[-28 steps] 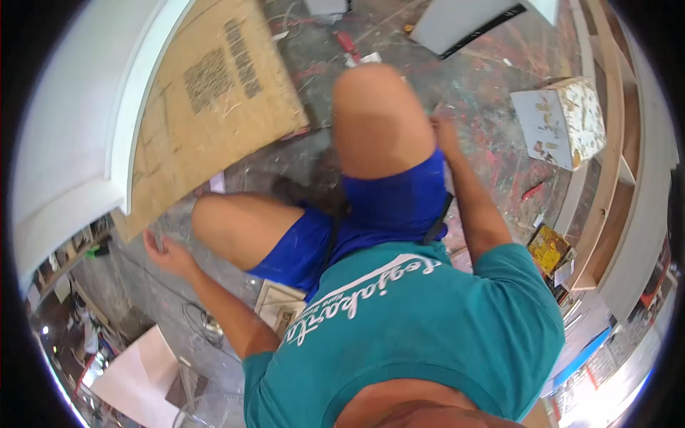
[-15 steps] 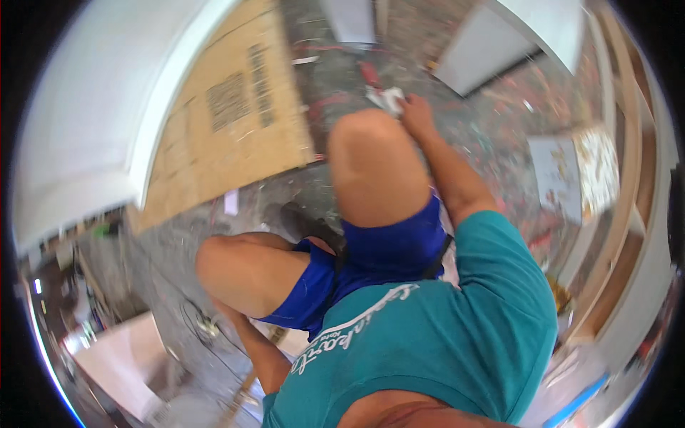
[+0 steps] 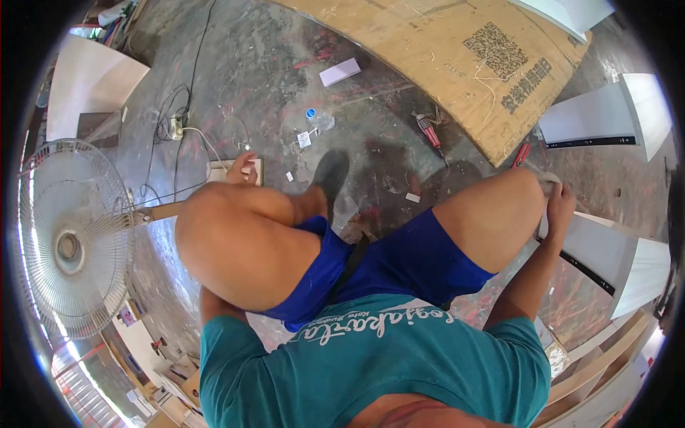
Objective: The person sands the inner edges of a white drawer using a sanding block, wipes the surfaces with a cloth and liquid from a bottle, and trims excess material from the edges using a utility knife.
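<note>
My left hand (image 3: 242, 171) reaches past my left knee, its fingers apart at the pale square base (image 3: 215, 171) of a standing fan (image 3: 69, 245). I cannot tell whether they press on it. By my right knee, my right hand (image 3: 561, 205) is closed on a crumpled pale cloth (image 3: 547, 177), partly hidden behind the knee. Beyond that hand, a red-handled tool (image 3: 522, 154) lies by the cardboard edge. A red and grey screwdriver (image 3: 428, 133) rests on the floor between my knees and the cardboard.
A large cardboard sheet (image 3: 457, 78) covers the floor ahead. White panels with black rails (image 3: 596, 121) stand at the right. A power strip (image 3: 176, 128) with tangled cables, a clear bottle (image 3: 325, 121) and a white block (image 3: 340, 72) lie ahead to the left.
The view has swung to the left, bringing the fan and my left hand into sight. My right hand still has the pale cloth and remains beside my right knee.
</note>
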Demonstrator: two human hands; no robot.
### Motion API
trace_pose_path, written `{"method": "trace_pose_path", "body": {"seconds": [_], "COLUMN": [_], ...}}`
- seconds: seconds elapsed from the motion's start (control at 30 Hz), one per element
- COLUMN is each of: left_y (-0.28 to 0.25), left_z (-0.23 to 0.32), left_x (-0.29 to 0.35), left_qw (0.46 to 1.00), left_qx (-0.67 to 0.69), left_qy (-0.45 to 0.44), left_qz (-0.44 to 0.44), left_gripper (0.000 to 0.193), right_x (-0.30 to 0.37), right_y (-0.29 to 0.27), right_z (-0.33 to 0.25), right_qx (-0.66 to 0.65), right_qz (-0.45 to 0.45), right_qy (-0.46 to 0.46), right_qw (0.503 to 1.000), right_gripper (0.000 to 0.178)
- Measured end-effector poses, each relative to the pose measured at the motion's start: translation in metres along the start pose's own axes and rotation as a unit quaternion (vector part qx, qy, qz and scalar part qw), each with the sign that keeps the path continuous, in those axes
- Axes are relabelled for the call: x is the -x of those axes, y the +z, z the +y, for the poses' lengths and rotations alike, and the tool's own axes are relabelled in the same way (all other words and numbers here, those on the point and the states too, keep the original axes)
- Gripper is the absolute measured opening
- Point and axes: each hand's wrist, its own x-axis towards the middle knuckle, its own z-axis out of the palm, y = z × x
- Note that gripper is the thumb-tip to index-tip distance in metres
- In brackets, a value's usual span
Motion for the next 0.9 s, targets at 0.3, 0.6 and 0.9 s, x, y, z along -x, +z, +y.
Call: {"method": "trace_pose_path", "body": {"seconds": [0.3,0.6,0.9], "left_y": [0.114,0.178,0.134], "left_z": [0.030,0.044,0.063], "left_x": [-0.093,-0.133,-0.115], "left_qw": [0.978,0.986,0.965], "left_qx": [-0.181,-0.114,-0.161], "left_qy": [0.101,0.114,0.051], "left_qz": [-0.029,0.049,0.201], "left_gripper": [0.080,0.090,0.052], "right_x": [0.013,0.000,-0.031], "right_y": [-0.126,-0.160,-0.045], "right_z": [-0.148,-0.303,-0.312], "right_qx": [-0.214,-0.306,-0.484], "right_qz": [0.128,0.049,-0.005], "right_qy": [-0.042,-0.226,-0.175], "right_qw": [0.968,0.923,0.857], "right_gripper": [0.039,0.032,0.040]}}
